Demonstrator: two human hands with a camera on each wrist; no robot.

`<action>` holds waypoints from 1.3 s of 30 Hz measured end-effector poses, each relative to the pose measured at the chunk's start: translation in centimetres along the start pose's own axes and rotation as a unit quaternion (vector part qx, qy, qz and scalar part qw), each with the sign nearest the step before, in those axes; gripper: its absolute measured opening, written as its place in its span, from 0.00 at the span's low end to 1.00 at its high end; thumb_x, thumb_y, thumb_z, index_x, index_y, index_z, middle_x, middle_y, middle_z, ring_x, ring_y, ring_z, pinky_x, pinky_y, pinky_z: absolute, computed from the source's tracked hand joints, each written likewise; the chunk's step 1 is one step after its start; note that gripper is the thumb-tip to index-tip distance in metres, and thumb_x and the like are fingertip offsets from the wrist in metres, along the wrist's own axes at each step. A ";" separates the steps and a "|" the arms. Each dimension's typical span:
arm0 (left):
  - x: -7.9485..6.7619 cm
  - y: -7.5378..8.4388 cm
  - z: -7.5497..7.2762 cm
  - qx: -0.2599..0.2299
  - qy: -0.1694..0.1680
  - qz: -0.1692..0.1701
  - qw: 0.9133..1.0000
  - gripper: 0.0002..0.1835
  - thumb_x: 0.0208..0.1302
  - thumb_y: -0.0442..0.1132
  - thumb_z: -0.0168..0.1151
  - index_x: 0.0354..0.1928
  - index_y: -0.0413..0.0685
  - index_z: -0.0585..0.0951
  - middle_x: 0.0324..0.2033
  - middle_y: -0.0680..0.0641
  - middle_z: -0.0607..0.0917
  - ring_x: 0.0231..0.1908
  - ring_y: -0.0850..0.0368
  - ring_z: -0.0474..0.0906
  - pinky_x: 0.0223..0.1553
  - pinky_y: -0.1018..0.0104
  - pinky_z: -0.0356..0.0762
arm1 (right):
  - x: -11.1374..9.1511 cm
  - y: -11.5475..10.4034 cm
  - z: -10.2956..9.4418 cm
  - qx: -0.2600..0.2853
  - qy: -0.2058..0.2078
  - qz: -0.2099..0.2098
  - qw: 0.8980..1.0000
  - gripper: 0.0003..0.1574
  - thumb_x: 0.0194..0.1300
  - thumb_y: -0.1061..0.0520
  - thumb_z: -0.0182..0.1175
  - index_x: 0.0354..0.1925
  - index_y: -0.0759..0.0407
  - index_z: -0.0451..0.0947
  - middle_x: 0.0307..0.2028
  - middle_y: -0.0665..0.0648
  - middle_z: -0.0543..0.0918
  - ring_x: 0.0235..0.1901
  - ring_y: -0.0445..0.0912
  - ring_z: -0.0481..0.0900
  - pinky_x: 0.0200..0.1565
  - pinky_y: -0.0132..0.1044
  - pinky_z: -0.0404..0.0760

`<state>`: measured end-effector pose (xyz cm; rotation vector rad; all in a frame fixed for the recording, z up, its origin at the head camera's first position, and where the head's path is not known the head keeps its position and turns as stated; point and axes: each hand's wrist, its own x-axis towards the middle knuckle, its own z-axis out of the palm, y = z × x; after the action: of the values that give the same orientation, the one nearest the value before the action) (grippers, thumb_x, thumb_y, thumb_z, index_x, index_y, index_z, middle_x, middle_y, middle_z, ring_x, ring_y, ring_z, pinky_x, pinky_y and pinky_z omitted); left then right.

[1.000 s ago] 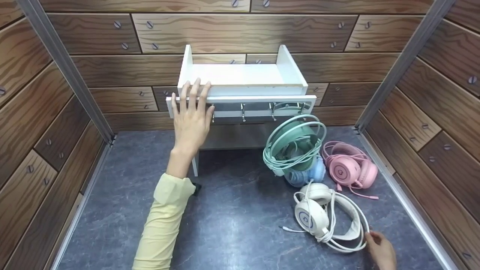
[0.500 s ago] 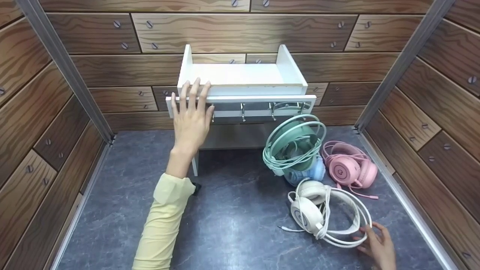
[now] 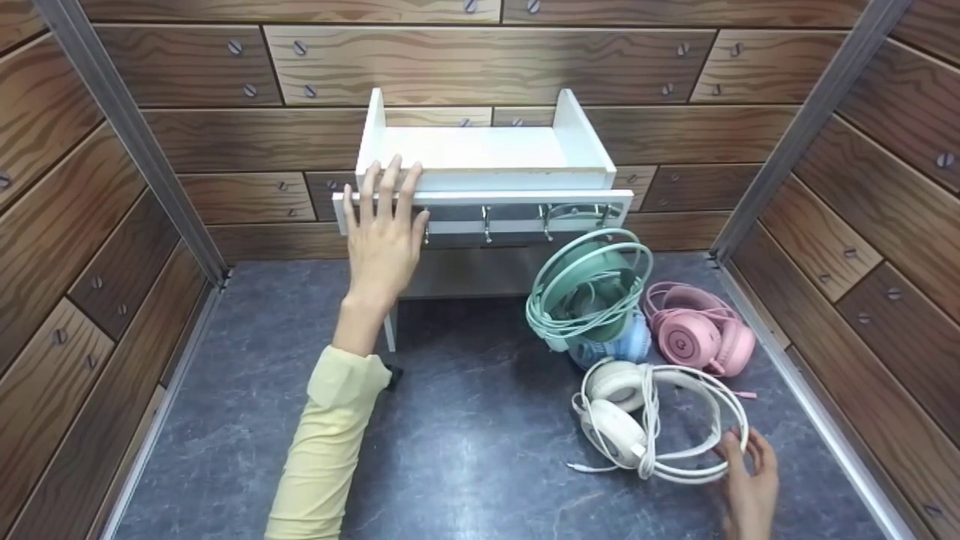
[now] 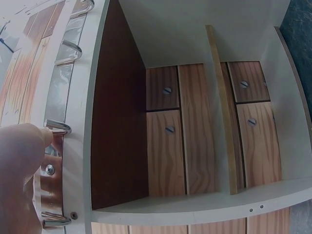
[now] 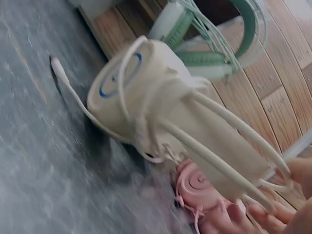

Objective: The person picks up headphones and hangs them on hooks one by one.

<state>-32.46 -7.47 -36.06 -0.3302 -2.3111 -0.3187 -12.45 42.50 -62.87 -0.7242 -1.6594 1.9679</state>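
Note:
My left hand (image 3: 382, 244) rests with straight fingers over the left end of the front rail of a white shelf rack (image 3: 517, 180). In the left wrist view its thumb lies beside a metal hook (image 4: 58, 127). At the lower right, my right hand (image 3: 750, 480) grips the headband of white headphones (image 3: 616, 431), whose cable is wound round them. Their earcups point left, and the plug end (image 5: 59, 70) trails loose. Green headphones (image 3: 589, 292) hang from the rack's right end, over blue headphones (image 3: 611, 349). Pink headphones (image 3: 690, 341) sit to the right of these.
Several metal hooks (image 3: 487, 225) line the front rail. Wood-patterned walls (image 3: 487, 67) enclose the back and sides, with metal strips (image 3: 806, 420) along the edges. The dark marbled floor (image 3: 465, 450) spreads in front of the rack.
My right hand has shifted its grip on the white headphones' headband and raised that end, turning them and moving them slightly up and left in view. The left hand has stayed on the rail.

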 end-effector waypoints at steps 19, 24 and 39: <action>0.0 0.0 0.0 0.001 0.004 0.003 1.000 0.31 0.68 0.53 0.43 0.71 0.67 0.48 0.71 0.55 0.48 0.70 0.53 0.37 0.67 0.45 0.32 | -4.9 -8.9 7.5 0.101 0.018 -0.102 0.989 0.30 0.64 0.55 0.54 0.63 0.56 0.63 0.57 0.58 0.68 0.36 0.42 0.78 0.27 0.37 0.83; 0.0 -0.1 0.1 0.005 -0.001 0.001 1.000 0.31 0.69 0.54 0.41 0.71 0.67 0.47 0.71 0.55 0.47 0.70 0.53 0.37 0.67 0.45 0.32 | -4.9 -9.5 8.0 0.055 0.008 -0.138 0.989 0.30 0.62 0.60 0.57 0.62 0.59 0.63 0.51 0.55 0.73 0.38 0.42 0.78 0.26 0.33 0.82; 0.0 0.0 0.0 0.001 -0.003 -0.001 1.000 0.29 0.70 0.54 0.39 0.71 0.68 0.48 0.71 0.56 0.47 0.70 0.53 0.36 0.67 0.45 0.31 | -6.2 -11.0 9.3 0.009 -0.038 -0.236 0.971 0.25 0.59 0.68 0.58 0.56 0.72 0.70 0.45 0.58 0.83 0.40 0.40 0.82 0.34 0.30 0.80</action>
<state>-32.48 -7.48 -36.11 -0.3277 -2.3181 -0.3163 -13.75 33.41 -50.19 -0.2147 -1.6676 1.6797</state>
